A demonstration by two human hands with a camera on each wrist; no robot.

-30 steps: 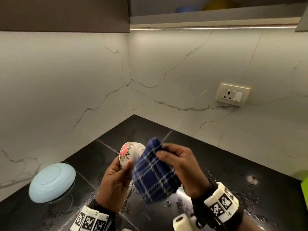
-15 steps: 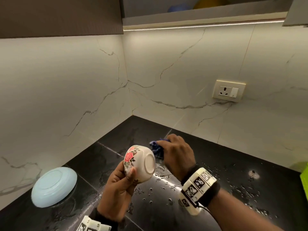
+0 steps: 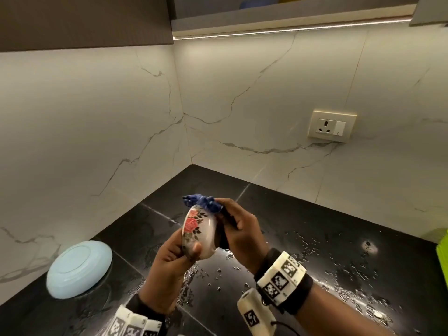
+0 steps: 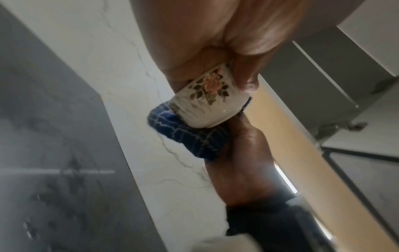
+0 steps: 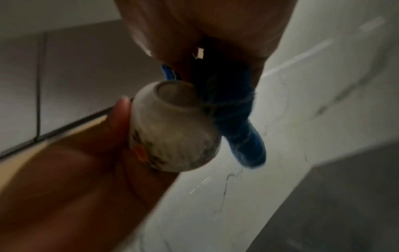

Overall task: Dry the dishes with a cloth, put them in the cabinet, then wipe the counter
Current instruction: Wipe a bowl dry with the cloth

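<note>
A small white bowl with red roses (image 3: pixel 197 232) (image 4: pixel 207 102) (image 5: pixel 172 129) is held above the wet black counter (image 3: pixel 315 238). My left hand (image 3: pixel 177 258) grips it by the rim, with the thumb on its outside. My right hand (image 3: pixel 237 231) holds a bunched blue checked cloth (image 3: pixel 201 202) (image 4: pixel 192 136) (image 5: pixel 235 119) pressed against the bowl's far side and base. Most of the cloth is hidden behind the bowl and my right hand in the head view. A light blue plate (image 3: pixel 78 269) lies upside down on the counter at the left.
Water drops are scattered over the counter to the right of my hands. Marble walls meet in a corner behind. An open cabinet shelf (image 3: pixel 291 18) hangs overhead, with a wall socket (image 3: pixel 331 126) at the right and a green object (image 3: pixel 442 255) at the right edge.
The bowl has turned in my left hand. My right hand has moved the cloth from in front of the bowl round to its far side, then back against its base.
</note>
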